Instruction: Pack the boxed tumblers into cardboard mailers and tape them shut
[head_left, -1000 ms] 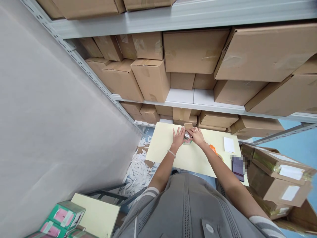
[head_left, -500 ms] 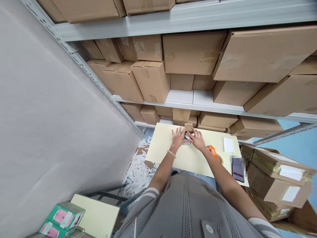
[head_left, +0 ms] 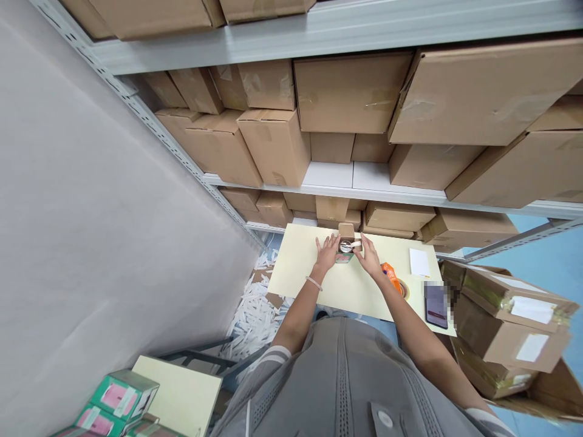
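A small green and pink box [head_left: 344, 258] stands on the cream tabletop, its brown cardboard flap [head_left: 346, 230] raised at the back. Inside its opening shows a shiny round metallic thing [head_left: 345, 246], too small to name. My left hand [head_left: 326, 254] lies against the box's left side with its fingers spread. On the right side, my right hand [head_left: 368, 257] has its thumb and fingers apart, near a pale flap or piece [head_left: 356, 244] at the box's edge. Whether the right fingertips touch that piece, I cannot tell.
An orange packet [head_left: 390, 276], a tape roll [head_left: 404, 289], a white paper [head_left: 419, 262] and a phone [head_left: 436, 305] lie right on the table [head_left: 291, 267]. Shelves [head_left: 410, 193] with cardboard boxes rise behind. Paper strips [head_left: 255, 315] cover the floor; cartons [head_left: 514, 340] stand right.
My right hand has moved off the top of the box to its right side, uncovering the round metallic thing. My left hand stays by the left side.
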A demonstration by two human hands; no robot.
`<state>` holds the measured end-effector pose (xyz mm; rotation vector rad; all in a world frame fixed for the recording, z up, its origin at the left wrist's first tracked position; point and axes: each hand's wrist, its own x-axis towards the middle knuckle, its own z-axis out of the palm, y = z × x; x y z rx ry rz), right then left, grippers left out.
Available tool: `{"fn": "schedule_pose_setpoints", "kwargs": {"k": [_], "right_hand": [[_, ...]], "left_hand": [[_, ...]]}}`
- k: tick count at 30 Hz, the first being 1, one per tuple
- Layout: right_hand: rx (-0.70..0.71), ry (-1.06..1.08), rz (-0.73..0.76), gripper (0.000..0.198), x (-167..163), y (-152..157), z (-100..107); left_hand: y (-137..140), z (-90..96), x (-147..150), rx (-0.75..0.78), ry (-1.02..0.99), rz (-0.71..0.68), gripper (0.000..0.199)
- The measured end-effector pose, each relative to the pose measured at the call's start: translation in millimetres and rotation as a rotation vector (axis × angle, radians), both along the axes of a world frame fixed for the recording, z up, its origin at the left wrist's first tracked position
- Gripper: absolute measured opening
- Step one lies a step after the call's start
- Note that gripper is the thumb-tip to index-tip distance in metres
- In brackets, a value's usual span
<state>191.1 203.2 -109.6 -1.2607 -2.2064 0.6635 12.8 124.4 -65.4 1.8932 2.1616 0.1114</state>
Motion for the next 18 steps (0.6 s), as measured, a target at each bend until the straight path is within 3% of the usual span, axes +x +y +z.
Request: {"fn": "schedule_pose_setpoints", "kwargs": {"k": [4,7,11,14,18], "right_hand": [[-0.255,0.235,-0.126,0.073,-0.4,1.1,-10.9],[-0.341,0.342,-0.201,0.069,-2.9,0.3,-13.6],[-0.212,0.338,-0.269,0.051,-2.4,-2.0,-7.1],[-0.047,0.194,-0.280,0.038,-2.0,-1.5,2.4],[0.047,0.004,-0.245,0.029,-7.7,3.3,12.3]], "left_hand": [[0.3,3.5,1.8,0.005,-0.020,-0.014,0.074],[0.6,5.6,2.2,0.005,-0.036,-0.013,0.074],[1.1,7.8,2.7,0.018,-0.046,-0.011,0.070],[2.5,9.9,3.6,0.037,-0.036,-0.019,0.068],[4.8,12.2,6.0,0.043,-0.019,-0.028,0.062]]}}
